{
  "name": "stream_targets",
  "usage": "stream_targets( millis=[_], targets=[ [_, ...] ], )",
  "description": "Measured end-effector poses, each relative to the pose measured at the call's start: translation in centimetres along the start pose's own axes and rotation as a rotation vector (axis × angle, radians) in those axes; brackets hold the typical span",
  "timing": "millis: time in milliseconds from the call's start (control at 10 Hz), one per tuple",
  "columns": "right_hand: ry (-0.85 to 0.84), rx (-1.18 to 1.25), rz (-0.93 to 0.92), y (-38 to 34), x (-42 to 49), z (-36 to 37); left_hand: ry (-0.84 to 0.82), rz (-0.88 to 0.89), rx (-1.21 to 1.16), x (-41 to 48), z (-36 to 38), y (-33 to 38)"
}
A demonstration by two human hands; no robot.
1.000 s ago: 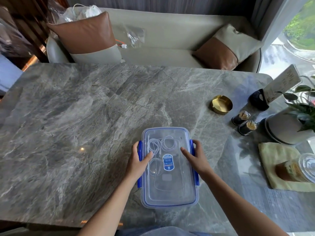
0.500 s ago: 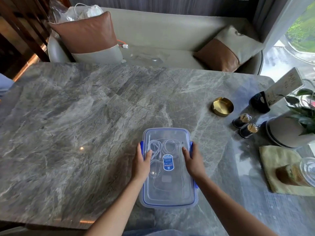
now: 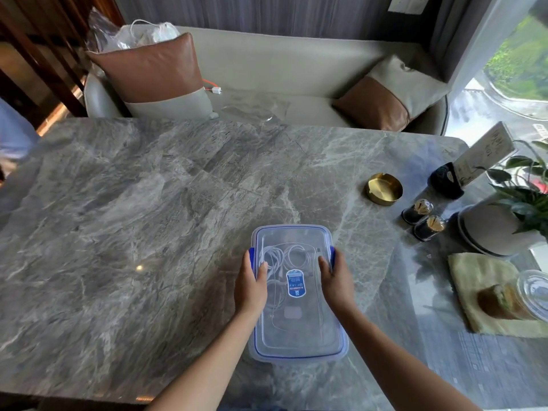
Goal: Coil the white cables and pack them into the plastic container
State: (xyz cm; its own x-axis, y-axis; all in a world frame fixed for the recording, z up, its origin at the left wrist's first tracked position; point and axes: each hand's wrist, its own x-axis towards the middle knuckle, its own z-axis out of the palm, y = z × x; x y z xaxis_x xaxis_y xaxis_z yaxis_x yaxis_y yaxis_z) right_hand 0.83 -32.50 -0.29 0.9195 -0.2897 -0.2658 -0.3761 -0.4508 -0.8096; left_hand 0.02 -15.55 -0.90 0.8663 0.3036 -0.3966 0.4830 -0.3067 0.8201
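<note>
The clear plastic container (image 3: 296, 333) with blue side clips lies on the marble table near its front edge, with its lid on. Coiled white cables (image 3: 281, 258) show through the lid in its far half, behind a blue label. My left hand (image 3: 250, 287) clasps the container's left edge over the blue clip, thumb on the lid. My right hand (image 3: 336, 280) clasps the right edge the same way, covering most of that clip.
On the right of the marble table (image 3: 148, 232) stand a gold ashtray (image 3: 383, 188), two small dark jars (image 3: 424, 219), a potted plant (image 3: 504, 223), a card holder and a glass jar on a yellow cloth (image 3: 489, 295). A cushioned bench runs behind the table.
Both hands have moved inward and forward along the container's sides, from spread fingers on the lid and clips to a close clasp over the blue clips.
</note>
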Motion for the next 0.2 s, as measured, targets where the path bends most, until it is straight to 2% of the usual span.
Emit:
stream_targets(
  millis=[100,200],
  targets=[
    [-0.010,0.073,0.021,-0.1,0.3,-0.4,-0.103,-0.073,-0.063,0.5,-0.7,0.2],
    [0.012,0.025,-0.074,-1.8,0.3,-1.1,-0.149,0.011,-0.020,0.6,-2.2,1.5]
  ],
)
